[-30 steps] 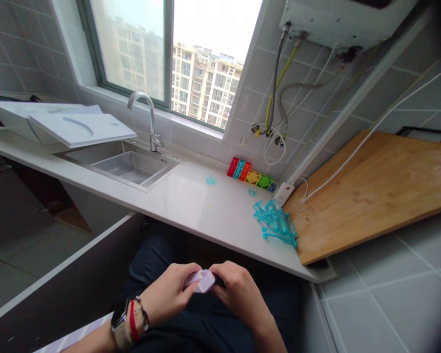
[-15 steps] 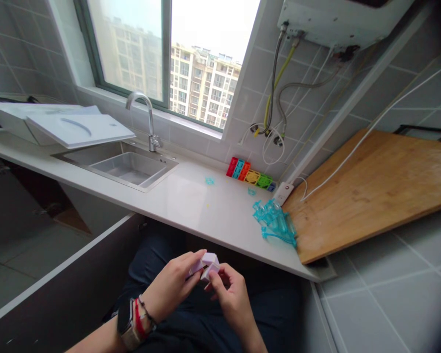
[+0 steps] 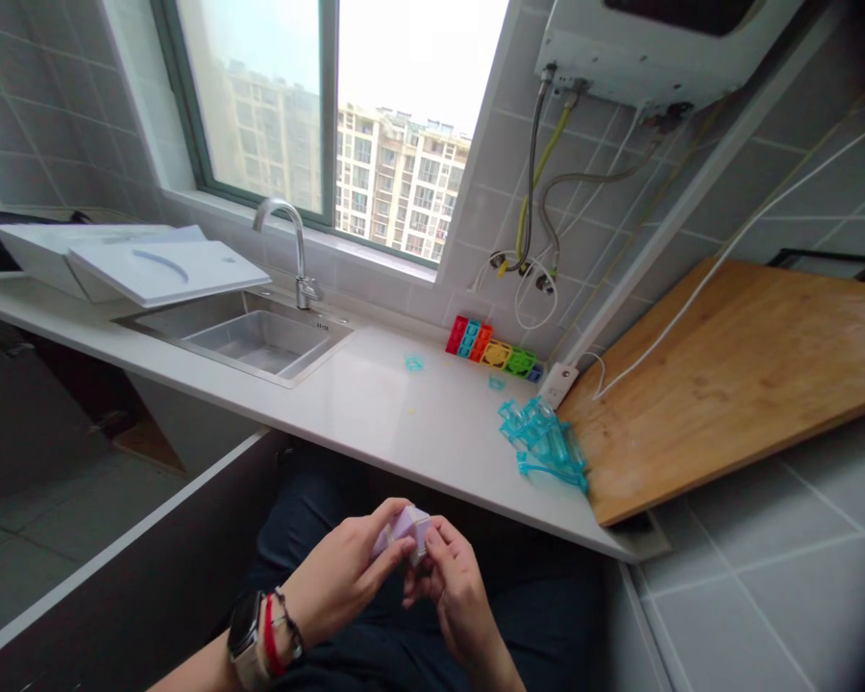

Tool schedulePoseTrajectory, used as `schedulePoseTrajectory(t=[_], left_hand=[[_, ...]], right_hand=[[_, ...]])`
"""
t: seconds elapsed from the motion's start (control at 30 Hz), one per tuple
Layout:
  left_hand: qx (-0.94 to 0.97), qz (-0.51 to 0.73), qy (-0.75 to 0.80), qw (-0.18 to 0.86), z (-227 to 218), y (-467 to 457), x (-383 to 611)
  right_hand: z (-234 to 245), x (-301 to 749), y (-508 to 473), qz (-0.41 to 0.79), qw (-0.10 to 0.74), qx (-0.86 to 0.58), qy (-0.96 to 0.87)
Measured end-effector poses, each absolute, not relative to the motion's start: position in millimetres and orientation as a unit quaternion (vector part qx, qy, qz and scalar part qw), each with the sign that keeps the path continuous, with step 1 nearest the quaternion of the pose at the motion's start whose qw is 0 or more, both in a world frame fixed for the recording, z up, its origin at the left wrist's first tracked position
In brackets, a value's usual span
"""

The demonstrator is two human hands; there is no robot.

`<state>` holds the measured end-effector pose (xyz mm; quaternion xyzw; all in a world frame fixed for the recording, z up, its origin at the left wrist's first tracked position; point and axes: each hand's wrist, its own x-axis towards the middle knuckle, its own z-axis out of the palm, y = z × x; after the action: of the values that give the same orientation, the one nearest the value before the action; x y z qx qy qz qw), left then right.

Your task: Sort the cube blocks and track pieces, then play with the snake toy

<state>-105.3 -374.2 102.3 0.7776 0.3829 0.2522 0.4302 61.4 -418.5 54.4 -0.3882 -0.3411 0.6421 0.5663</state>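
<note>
Low in the head view, over my lap, both hands grip a small pale purple plastic piece [image 3: 406, 527]. My left hand [image 3: 346, 572], with a watch and red cord at the wrist, pinches it from the left. My right hand [image 3: 453, 580] closes its fingers on it from the right. A heap of clear turquoise plastic pieces [image 3: 544, 444] lies on the white counter [image 3: 375, 399] just beyond my hands. A row of red, blue, orange, yellow and green blocks [image 3: 491, 350] stands against the tiled wall.
A steel sink [image 3: 249, 336] with a tap [image 3: 288, 245] sits at the left, with white boards [image 3: 151, 264] over its far end. A wooden board [image 3: 728, 375] lies at the right, a white cable across it. Two small turquoise bits [image 3: 413, 362] lie on the counter.
Both hands turned the purple piece between the fingers and drew closer together. The view tilted slightly.
</note>
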Motion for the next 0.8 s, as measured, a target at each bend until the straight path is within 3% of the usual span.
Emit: schedulePoseTrajectory(t=[0.4, 0.63, 0.8], left_hand=[[0.771, 0.249, 0.358, 0.464, 104.0, -376.2, -99.5], [0.875, 0.175, 0.365, 0.264, 77.4, -369.2, -104.2], [0.929, -0.021, 0.329, 0.166, 63.9, -368.7, -98.7]], right_hand=[[49.4, 63.6, -419.2, 0.661, 0.564, -0.337, -0.362], [44.7, 71.0, -423.5, 0.739, 0.535, -0.361, -0.193], [32.0, 92.8, -430.2, 0.811, 0.390, -0.411, -0.143]])
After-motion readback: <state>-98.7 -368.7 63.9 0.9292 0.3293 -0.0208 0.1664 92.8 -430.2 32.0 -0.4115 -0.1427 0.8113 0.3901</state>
